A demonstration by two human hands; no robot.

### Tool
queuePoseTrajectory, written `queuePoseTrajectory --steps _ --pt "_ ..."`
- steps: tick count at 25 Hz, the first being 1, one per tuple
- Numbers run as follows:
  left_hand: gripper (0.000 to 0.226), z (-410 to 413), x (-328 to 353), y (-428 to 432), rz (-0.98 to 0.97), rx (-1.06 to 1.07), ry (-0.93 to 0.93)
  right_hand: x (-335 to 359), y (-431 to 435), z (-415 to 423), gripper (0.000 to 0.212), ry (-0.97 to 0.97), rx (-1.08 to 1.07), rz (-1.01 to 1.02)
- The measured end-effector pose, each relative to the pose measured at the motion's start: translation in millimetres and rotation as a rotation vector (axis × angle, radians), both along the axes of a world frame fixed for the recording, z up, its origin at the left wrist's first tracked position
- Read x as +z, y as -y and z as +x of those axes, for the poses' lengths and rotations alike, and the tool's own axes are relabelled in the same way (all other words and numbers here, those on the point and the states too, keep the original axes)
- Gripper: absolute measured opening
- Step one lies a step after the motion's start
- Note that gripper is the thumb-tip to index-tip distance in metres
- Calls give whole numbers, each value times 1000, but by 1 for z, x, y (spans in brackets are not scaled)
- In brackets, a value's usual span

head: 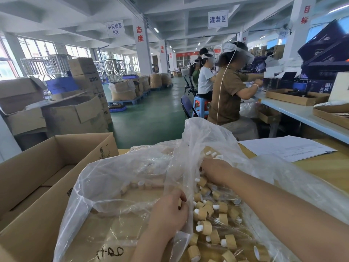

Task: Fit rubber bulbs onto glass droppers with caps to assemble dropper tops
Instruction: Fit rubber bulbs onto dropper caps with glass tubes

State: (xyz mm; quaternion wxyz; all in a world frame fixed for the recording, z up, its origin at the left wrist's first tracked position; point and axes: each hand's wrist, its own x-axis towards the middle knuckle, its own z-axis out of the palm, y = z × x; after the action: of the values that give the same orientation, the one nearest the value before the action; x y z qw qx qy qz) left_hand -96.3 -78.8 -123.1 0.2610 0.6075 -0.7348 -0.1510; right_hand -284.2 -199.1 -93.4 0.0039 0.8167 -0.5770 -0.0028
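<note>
Where we work: bag (132, 176) lies open in front of us, just right of a box (34, 173).
Droppers (205, 226): heaped inside the bag, tan caps, many with white bulbs, glass tubes lying among them.
Our left hand (170, 212): at the bag mouth, fingers curled round one cap (179, 202).
Our right hand (215, 170): deeper in the heap, fingertips buried; we can't tell its grip.
Paper (287, 148): right of the bag.

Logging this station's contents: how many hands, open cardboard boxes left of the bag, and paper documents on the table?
Hands: 2 (left hand pinching a cap, right hand among the caps)
Open cardboard box: 1
Paper document: 1
Total: 4
</note>
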Motion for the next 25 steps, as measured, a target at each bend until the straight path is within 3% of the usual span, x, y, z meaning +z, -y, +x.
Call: queuePoseTrajectory --steps 10,12,15,18,25 --pt "6 0 3 -5 -36 -3 -36 24 -20 1 19 -5 -6 61" --pt "10 -2 4 -5 -68 2 -107 40 -37 2 17 79 39 47" --pt "23 -8 8 -10 -150 -15 -206 60 -80 4 15 352 120 -82" --pt "28 -14 18 -19 -275 -80 -278 64 -120 5 25 503 143 -159" --pt "22 -36 30 -41 -402 -218 -289 28 -157 -8 61 537 117 -437"
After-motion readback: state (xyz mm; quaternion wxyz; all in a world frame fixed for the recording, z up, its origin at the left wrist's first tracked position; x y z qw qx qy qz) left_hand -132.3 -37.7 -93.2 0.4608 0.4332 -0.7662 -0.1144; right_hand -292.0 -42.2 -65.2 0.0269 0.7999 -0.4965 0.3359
